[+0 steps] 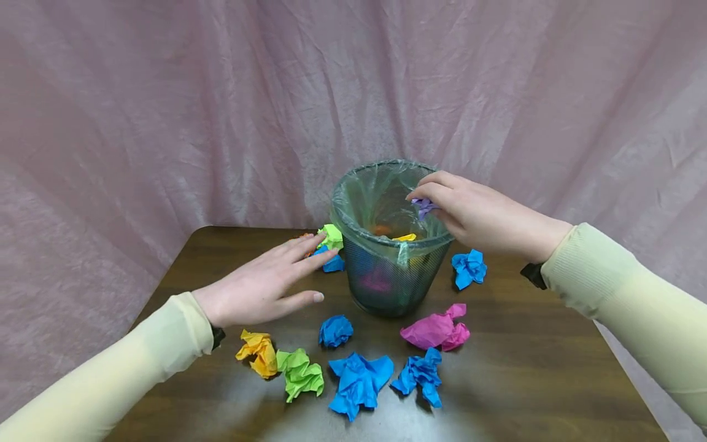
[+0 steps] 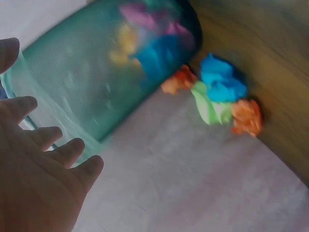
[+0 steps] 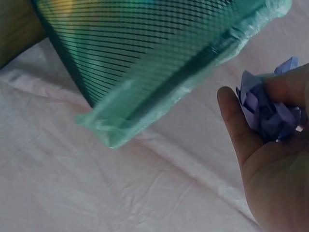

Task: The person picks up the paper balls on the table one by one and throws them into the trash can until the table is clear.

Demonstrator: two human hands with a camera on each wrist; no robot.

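A mesh wastebasket (image 1: 381,282) lined with a thin green bag stands toward the back of the table, with crumpled paper in several colours inside. Over its right rim, my right hand (image 1: 475,212) holds a crumpled purple paper ball (image 1: 424,207); the right wrist view shows the purple paper (image 3: 268,111) between thumb and fingers. Left of the basket, my left hand (image 1: 265,279) hovers palm down, fingers straight and spread, holding nothing. Beyond its fingertips lie a light green paper ball (image 1: 331,237) and a blue one (image 1: 333,262), with orange paper (image 2: 247,117) beside them.
Along the front lie orange paper (image 1: 258,354), green paper (image 1: 301,373), blue paper balls (image 1: 361,382) and a pink one (image 1: 436,329). Another blue ball (image 1: 469,269) sits right of the basket. A pink curtain (image 1: 265,110) hangs behind the dark wooden table (image 1: 525,368).
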